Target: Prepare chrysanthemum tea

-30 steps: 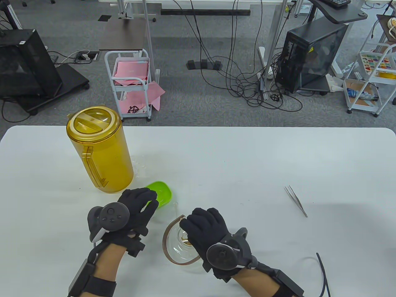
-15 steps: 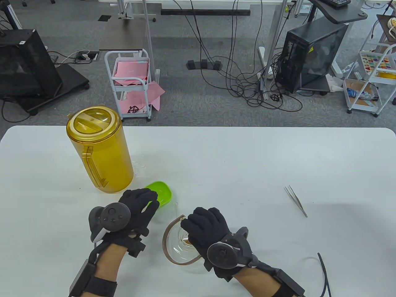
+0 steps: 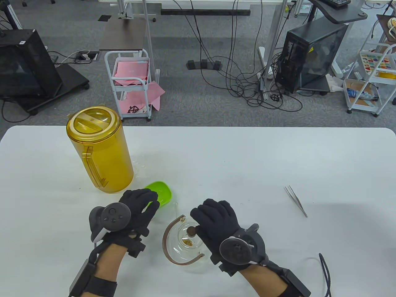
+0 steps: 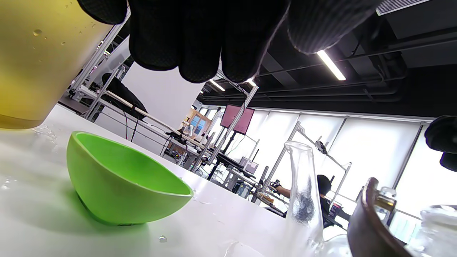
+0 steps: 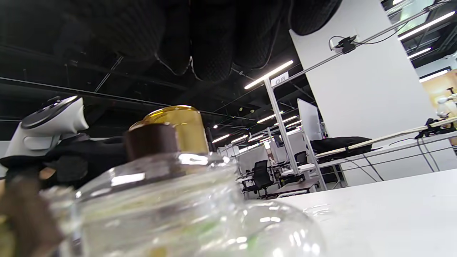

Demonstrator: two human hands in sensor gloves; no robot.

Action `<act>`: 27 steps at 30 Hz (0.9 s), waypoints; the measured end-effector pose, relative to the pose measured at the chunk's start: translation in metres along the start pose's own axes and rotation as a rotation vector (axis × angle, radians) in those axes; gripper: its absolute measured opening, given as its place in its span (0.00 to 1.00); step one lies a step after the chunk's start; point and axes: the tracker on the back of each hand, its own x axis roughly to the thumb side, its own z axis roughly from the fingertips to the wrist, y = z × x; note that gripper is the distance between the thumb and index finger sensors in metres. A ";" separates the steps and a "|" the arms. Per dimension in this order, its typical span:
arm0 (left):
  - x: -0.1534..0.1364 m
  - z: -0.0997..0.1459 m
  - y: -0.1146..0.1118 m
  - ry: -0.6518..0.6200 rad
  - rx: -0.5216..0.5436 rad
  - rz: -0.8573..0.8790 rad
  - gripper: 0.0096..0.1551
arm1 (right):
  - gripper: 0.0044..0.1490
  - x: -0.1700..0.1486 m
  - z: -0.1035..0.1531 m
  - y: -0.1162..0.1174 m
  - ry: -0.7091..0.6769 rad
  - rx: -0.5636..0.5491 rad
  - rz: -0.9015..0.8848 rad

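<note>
A glass teapot [image 3: 181,247] with a curved brown handle [image 3: 167,239] stands near the table's front edge. Its lid is on, the brown knob [image 3: 191,230] showing, and yellowish flower bits [image 3: 188,242] lie inside. My right hand [image 3: 213,213] hovers just right of the knob with loosely curled fingers, holding nothing. In the right wrist view the knob [image 5: 151,141] sits below my fingers [image 5: 210,53]. My left hand [image 3: 139,199] hangs relaxed over the near rim of a green bowl [image 3: 162,191]. The left wrist view shows the bowl [image 4: 121,185] below my fingertips [image 4: 200,53], apart from them.
A tall yellow lidded pitcher [image 3: 99,148] stands at the back left, with water drops [image 3: 140,164] beside it. Metal tweezers [image 3: 295,199] lie to the right. A black cable [image 3: 323,272] curls at the front right. The teapot's spout [image 4: 303,200] points toward the bowl.
My right hand has come off the teapot's lid and shifted right, uncovering the brown knob. The left hand and the bowl have stayed put.
</note>
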 end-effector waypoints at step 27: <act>0.000 0.000 -0.001 -0.002 -0.005 0.002 0.31 | 0.32 -0.093 -0.001 -0.014 0.348 -0.011 0.010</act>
